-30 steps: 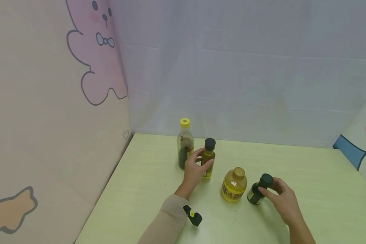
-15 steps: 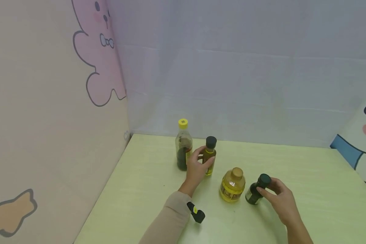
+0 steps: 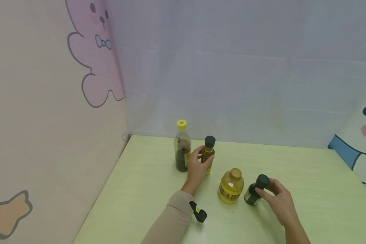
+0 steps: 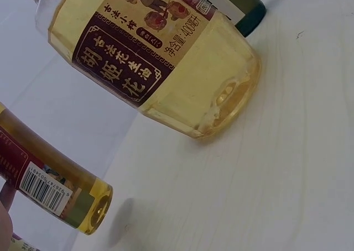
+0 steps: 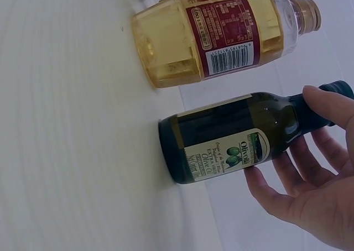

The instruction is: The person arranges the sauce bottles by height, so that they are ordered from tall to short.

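My left hand (image 3: pixel 197 169) holds a small oil bottle (image 3: pixel 208 156) with a black cap between thumb and fingers. In the left wrist view this oil bottle (image 4: pixel 52 176) is upright off the table, its shadow apart from its base. My right hand (image 3: pixel 280 203) grips a dark green olive oil bottle (image 3: pixel 253 194) around the neck; in the right wrist view the olive oil bottle (image 5: pixel 227 137) shows a cream label with olives. Between the hands stands a squat bottle of yellow peanut oil (image 3: pixel 231 188) with a gold cap, touched by neither hand.
A tall bottle of dark sauce (image 3: pixel 182 149) with a yellow cap stands just left of the left hand's bottle. The pale table (image 3: pixel 134 203) meets a cartoon-printed wall (image 3: pixel 48 118) on the left and a whitish sheet (image 3: pixel 231 84) behind.
My left hand has shifted slightly to the right and away with the small oil bottle, widening its gap from the sauce bottle. My right hand keeps its grip on the olive oil bottle.
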Tool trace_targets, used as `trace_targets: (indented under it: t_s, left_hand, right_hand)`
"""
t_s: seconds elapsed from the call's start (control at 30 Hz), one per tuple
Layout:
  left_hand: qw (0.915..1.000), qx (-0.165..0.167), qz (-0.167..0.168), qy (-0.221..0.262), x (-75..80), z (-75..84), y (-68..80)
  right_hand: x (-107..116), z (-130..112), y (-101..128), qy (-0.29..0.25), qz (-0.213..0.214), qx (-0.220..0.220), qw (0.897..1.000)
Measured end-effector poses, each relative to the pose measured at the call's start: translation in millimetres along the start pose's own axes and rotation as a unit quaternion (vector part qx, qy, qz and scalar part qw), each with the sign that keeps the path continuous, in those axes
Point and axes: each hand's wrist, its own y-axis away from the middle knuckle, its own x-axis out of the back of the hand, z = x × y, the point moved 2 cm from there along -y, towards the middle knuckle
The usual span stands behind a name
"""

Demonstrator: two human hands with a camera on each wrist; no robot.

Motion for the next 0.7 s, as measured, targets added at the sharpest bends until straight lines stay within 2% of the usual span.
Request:
trace_targets:
  t_s: [0.2,0.5,0.7]
  left_hand:
    - [0.9999,-0.010,0.007,-0.006,-1.3,0.1,-2.6]
    - [0.9999,0.012,0.007,-0.001,-4.4,-4.8,-3.9]
    - [0.9996,0.021,0.012,-0.018,-6.9,-8.5,-5.6]
  right_hand:
    - [0.4,-0.8,0.0,0.004,0.008,0.005,1.000]
    - [-1.9,-1.1,-0.5,0.005,0.004,0.006,1.000]
    - [-1.9,-0.2,-0.8,0.001,0.007,0.003,1.000]
